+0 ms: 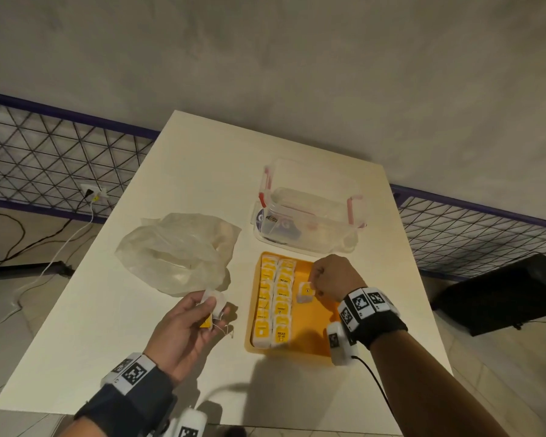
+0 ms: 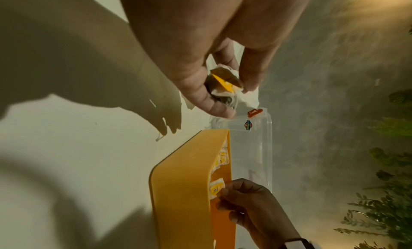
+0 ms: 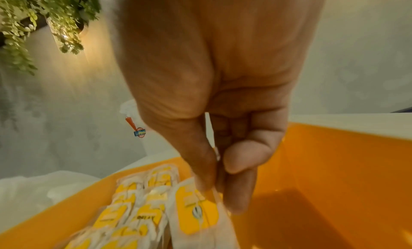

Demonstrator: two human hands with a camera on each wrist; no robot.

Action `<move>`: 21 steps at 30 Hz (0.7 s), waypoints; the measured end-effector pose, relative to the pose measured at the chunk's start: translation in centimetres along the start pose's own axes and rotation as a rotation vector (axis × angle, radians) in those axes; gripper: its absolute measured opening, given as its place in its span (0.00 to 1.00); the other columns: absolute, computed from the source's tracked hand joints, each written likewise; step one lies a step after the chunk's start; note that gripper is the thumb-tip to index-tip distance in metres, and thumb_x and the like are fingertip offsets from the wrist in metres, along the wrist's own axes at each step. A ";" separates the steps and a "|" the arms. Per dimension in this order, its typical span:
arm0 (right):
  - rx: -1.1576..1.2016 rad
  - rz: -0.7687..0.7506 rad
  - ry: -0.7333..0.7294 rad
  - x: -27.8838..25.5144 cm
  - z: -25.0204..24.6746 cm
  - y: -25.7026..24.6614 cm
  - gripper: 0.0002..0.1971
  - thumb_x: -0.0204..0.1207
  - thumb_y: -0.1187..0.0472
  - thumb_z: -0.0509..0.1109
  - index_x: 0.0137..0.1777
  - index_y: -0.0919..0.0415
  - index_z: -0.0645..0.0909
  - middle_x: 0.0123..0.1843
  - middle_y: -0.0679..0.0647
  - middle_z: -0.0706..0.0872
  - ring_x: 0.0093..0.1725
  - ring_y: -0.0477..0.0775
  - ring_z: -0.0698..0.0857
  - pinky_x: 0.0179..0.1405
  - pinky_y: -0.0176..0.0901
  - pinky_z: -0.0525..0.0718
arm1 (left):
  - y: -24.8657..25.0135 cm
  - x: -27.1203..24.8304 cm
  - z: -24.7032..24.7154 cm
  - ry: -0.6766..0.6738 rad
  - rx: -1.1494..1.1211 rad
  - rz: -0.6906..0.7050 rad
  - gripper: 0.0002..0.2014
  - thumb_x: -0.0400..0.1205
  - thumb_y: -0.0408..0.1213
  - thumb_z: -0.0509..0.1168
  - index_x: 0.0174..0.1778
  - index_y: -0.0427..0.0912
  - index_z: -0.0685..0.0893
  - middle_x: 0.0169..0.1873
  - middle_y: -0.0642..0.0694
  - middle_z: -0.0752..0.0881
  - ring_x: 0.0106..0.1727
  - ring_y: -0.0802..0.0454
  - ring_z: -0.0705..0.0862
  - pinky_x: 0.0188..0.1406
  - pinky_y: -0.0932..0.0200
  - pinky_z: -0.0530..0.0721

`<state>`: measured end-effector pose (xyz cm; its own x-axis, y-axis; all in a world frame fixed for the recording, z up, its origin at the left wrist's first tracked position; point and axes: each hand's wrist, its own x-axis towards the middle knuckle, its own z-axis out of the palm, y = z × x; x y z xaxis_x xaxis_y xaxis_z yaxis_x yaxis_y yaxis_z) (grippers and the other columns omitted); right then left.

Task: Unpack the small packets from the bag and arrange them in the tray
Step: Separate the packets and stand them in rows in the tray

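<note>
An orange tray (image 1: 316, 345) sits on the white table and holds two rows of yellow-and-white packets (image 1: 273, 299). My right hand (image 1: 330, 279) hovers over the tray's right half and pinches one packet (image 1: 306, 292) by its top edge beside the second row; the right wrist view shows thumb and forefinger (image 3: 207, 171) on that packet (image 3: 196, 210). My left hand (image 1: 189, 323) is left of the tray, above the table, and holds a white packet with a yellow tag (image 1: 213, 305) and loose string; the same packet (image 2: 225, 83) sits between its fingers. A crumpled clear bag (image 1: 177, 253) lies behind the left hand.
A clear plastic box with red latches (image 1: 309, 212) stands just behind the tray. A wire mesh fence (image 1: 54, 159) runs along the floor to the left and right. Cables and a wall socket (image 1: 92, 192) are at left, a dark case (image 1: 501, 294) on the floor at right.
</note>
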<state>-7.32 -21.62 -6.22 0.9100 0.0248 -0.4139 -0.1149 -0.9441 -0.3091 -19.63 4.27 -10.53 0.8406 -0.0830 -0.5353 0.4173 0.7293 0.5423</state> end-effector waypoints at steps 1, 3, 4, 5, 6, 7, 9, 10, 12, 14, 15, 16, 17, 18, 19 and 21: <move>0.009 -0.007 0.037 0.2 0.1 -0.1 0.11 0.73 0.74 0.67 0.37 0.63 0.89 0.38 0.55 0.91 0.40 0.56 0.91 0.47 0.50 0.91 | 0.0 -0.1 0.0 0.001 0.006 0.001 0.07 0.84 0.28 0.62 0.55 0.34 0.82 0.40 0.33 0.88 0.35 0.48 0.88 0.31 0.60 0.89; 0.004 -0.017 0.087 0.4 0.4 -0.2 0.12 0.73 0.72 0.65 0.37 0.62 0.88 0.39 0.55 0.91 0.41 0.55 0.90 0.46 0.47 0.89 | 0.0 -0.2 -0.1 0.010 0.009 -0.001 0.07 0.83 0.28 0.62 0.55 0.34 0.82 0.40 0.33 0.88 0.34 0.48 0.88 0.31 0.62 0.88; -0.005 -0.022 0.108 0.4 0.4 -0.3 0.12 0.74 0.72 0.64 0.37 0.61 0.88 0.40 0.55 0.91 0.41 0.54 0.89 0.44 0.45 0.88 | 0.0 -0.2 -0.2 0.013 0.002 -0.003 0.07 0.83 0.28 0.62 0.55 0.34 0.82 0.40 0.33 0.88 0.34 0.48 0.88 0.31 0.61 0.89; -0.003 -0.025 0.132 0.5 0.5 -0.4 0.12 0.74 0.72 0.64 0.38 0.62 0.88 0.41 0.55 0.91 0.41 0.54 0.88 0.43 0.44 0.87 | 0.0 -0.2 -0.3 0.016 -0.007 -0.006 0.06 0.83 0.28 0.63 0.54 0.34 0.82 0.40 0.33 0.88 0.34 0.48 0.88 0.32 0.61 0.89; 0.012 -0.029 0.160 0.6 0.5 -0.4 0.12 0.74 0.71 0.63 0.38 0.62 0.88 0.41 0.56 0.91 0.41 0.55 0.89 0.43 0.45 0.87 | 0.0 -0.2 -0.4 0.019 -0.012 -0.010 0.06 0.83 0.28 0.63 0.54 0.34 0.82 0.40 0.33 0.88 0.34 0.48 0.88 0.33 0.61 0.89; 0.031 -0.031 0.183 0.6 0.6 -0.4 0.12 0.74 0.71 0.63 0.38 0.63 0.87 0.40 0.56 0.91 0.40 0.56 0.89 0.43 0.48 0.88 | 0.0 -0.2 -0.5 0.022 -0.015 -0.013 0.06 0.83 0.28 0.63 0.53 0.34 0.82 0.40 0.33 0.88 0.34 0.48 0.88 0.33 0.61 0.89; 0.069 -0.024 0.221 0.7 0.9 -0.5 0.12 0.74 0.71 0.62 0.37 0.63 0.87 0.38 0.57 0.90 0.37 0.57 0.89 0.42 0.50 0.90 | 0.0 -0.2 -0.5 0.018 -0.017 -0.017 0.05 0.83 0.27 0.63 0.52 0.34 0.82 0.40 0.33 0.88 0.34 0.48 0.88 0.33 0.61 0.89; 0.088 -0.015 0.226 0.7 1.0 -0.5 0.12 0.74 0.71 0.62 0.37 0.62 0.86 0.36 0.57 0.90 0.35 0.56 0.89 0.39 0.49 0.90 | 0.0 -0.2 -0.5 0.015 -0.019 -0.017 0.05 0.83 0.27 0.62 0.52 0.34 0.82 0.40 0.33 0.88 0.34 0.48 0.88 0.33 0.61 0.89; 0.130 -0.001 0.227 0.6 1.2 -0.5 0.11 0.73 0.71 0.63 0.36 0.62 0.85 0.32 0.57 0.89 0.30 0.54 0.89 0.32 0.44 0.88 | 0.0 -0.3 -0.4 0.012 -0.019 -0.017 0.05 0.83 0.27 0.62 0.52 0.34 0.82 0.40 0.33 0.88 0.33 0.48 0.88 0.32 0.61 0.89; 0.170 0.019 0.236 0.6 1.2 -0.6 0.10 0.73 0.71 0.63 0.37 0.61 0.84 0.30 0.58 0.89 0.27 0.53 0.89 0.28 0.41 0.86 | 0.0 -0.3 -0.3 0.011 -0.021 -0.018 0.05 0.83 0.27 0.62 0.51 0.34 0.82 0.39 0.33 0.88 0.33 0.48 0.88 0.31 0.60 0.89; 0.186 0.028 0.241 0.7 1.3 -0.6 0.10 0.73 0.72 0.63 0.37 0.61 0.84 0.30 0.59 0.89 0.27 0.54 0.89 0.29 0.43 0.87 | 0.0 -0.3 -0.3 0.009 -0.024 -0.018 0.05 0.83 0.27 0.62 0.51 0.34 0.82 0.40 0.33 0.88 0.33 0.48 0.88 0.31 0.60 0.89; 0.192 0.032 0.245 0.8 1.3 -0.5 0.10 0.74 0.72 0.62 0.38 0.62 0.83 0.31 0.60 0.89 0.27 0.55 0.89 0.29 0.44 0.88 | 0.0 -0.3 -0.1 0.005 -0.030 -0.020 0.05 0.83 0.26 0.62 0.50 0.34 0.83 0.40 0.33 0.88 0.34 0.48 0.89 0.32 0.60 0.89; 0.192 0.036 0.251 0.9 1.3 -0.5 0.10 0.74 0.72 0.62 0.38 0.62 0.83 0.31 0.61 0.89 0.27 0.55 0.89 0.29 0.45 0.88 | 0.0 -0.4 0.0 -0.001 -0.041 -0.024 0.05 0.83 0.26 0.61 0.50 0.34 0.83 0.40 0.33 0.87 0.34 0.48 0.89 0.32 0.60 0.89; 0.191 0.035 0.259 1.0 1.4 -0.4 0.09 0.74 0.72 0.62 0.39 0.63 0.82 0.31 0.62 0.89 0.27 0.56 0.89 0.28 0.45 0.87 | 0.0 -0.4 0.2 -0.007 -0.056 -0.033 0.05 0.83 0.26 0.61 0.50 0.34 0.82 0.39 0.33 0.87 0.34 0.47 0.89 0.32 0.60 0.89; 0.187 0.036 0.267 1.1 1.4 -0.4 0.07 0.74 0.72 0.63 0.39 0.64 0.81 0.32 0.62 0.89 0.28 0.57 0.89 0.28 0.46 0.87 | 0.0 -0.4 0.3 -0.013 -0.067 -0.041 0.05 0.84 0.26 0.60 0.50 0.33 0.82 0.38 0.33 0.88 0.34 0.47 0.89 0.32 0.60 0.89; 0.182 0.035 0.275 1.3 1.4 -0.3 0.03 0.73 0.70 0.65 0.40 0.64 0.79 0.35 0.62 0.88 0.30 0.59 0.89 0.30 0.51 0.88 | 0.0 -0.4 0.4 -0.016 -0.083 -0.055 0.05 0.84 0.26 0.60 0.51 0.33 0.81 0.38 0.33 0.88 0.35 0.46 0.90 0.33 0.60 0.89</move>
<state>-6.66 -20.83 -7.88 0.9749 -0.1196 -0.1879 -0.1945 -0.8680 -0.4569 -19.86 4.02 -10.06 0.8228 -0.1348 -0.5521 0.4337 0.7768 0.4566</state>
